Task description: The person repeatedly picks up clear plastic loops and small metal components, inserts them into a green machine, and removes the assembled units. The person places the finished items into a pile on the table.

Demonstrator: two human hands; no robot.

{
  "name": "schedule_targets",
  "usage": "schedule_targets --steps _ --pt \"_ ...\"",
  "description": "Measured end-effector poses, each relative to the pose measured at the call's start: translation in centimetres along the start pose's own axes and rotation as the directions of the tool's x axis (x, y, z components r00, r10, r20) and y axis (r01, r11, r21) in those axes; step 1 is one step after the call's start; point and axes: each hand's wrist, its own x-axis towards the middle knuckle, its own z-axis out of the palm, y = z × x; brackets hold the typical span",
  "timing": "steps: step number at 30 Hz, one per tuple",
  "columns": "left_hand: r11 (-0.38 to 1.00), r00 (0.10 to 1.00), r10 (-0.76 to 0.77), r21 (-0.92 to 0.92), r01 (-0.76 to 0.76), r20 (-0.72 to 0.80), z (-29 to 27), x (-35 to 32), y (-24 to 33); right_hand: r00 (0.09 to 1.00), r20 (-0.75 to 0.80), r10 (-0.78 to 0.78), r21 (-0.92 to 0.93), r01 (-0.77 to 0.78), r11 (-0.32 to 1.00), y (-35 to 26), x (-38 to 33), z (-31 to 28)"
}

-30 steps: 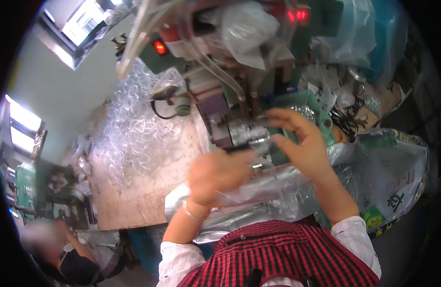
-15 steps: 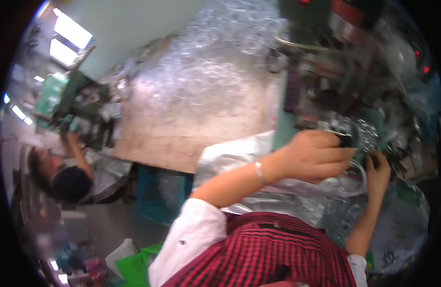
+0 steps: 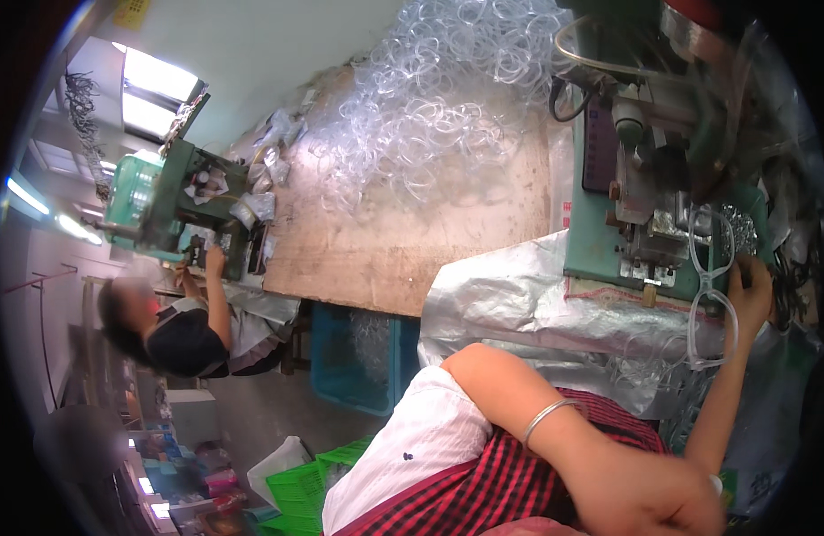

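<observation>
My right hand point(image 3: 750, 295) is closed on a clear plastic eyeglass frame point(image 3: 694, 335), which stands on end beside the green bench machine point(image 3: 592, 259). The frame's two rims show one above the other, in front of the machine's metal fixture. My left hand point(image 3: 640, 496) is low at the bottom edge, away from the machine and in front of my red checked apron. Its fingers look curled in, partly blurred; whether anything lies inside is hidden. A silver bracelet sits on that wrist.
Clear plastic frames point(image 3: 430, 107) lie heaped on the wooden table point(image 3: 367, 259). A silver sheet point(image 3: 483, 295) covers the near edge by the machine. Below stand a blue crate point(image 3: 327, 357) and a green crate point(image 3: 300, 496). At left, a co-worker point(image 3: 189, 335) uses another green machine point(image 3: 184, 192).
My left hand has left the machine's fixture and dropped to the bottom edge. The eyeglass frame now shows upright at my right hand. The whole view has shifted and become sharper.
</observation>
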Motion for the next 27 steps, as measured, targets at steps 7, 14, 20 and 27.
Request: schedule_targets --steps 7,14,20,27 --pt "0.863 0.972 -0.192 0.449 0.232 -0.135 -3.0 3.7 0.2 0.976 0.154 0.151 0.252 -0.187 0.950 0.5 1.4 -1.0" --pt "0.715 0.748 0.081 0.561 0.417 -0.659 -3.6 -10.3 13.1 0.975 -0.094 -0.199 -0.194 0.178 0.965 -0.4 0.9 0.0" --pt "-0.428 0.262 0.753 -0.147 0.892 -0.604 -18.5 -14.9 20.0 0.946 -0.233 -0.226 0.037 0.241 0.970 -3.6 3.2 0.1" --pt "-0.451 0.201 0.745 -0.258 0.854 -0.636 -28.7 -19.4 16.0 0.948 -0.238 -0.211 0.047 0.228 0.972 -3.1 3.1 -0.6"
